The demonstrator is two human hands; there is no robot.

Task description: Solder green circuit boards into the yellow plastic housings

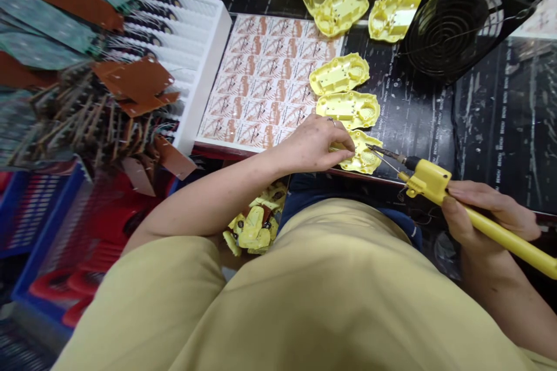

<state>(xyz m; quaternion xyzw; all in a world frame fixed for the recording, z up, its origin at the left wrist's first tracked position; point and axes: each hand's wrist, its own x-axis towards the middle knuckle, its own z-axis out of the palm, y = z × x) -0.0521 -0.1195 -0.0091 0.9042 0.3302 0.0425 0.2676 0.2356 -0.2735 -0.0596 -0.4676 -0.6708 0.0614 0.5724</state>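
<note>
Holds the yellow soldering iron (429, 178) in the right grip (496, 203), pinched between thumb and fingers, long axis along ten-to-four, tip toward ten o'clock over the nearest yellow shell (366, 160) on the bench (409, 110). Covers that shell's nine-o'clock end with the left grip (317, 142), fingertips close; cannot tell if pinching anything. Shows printed sheet (261, 104) at ten, black fan (452, 29) at one.
</note>
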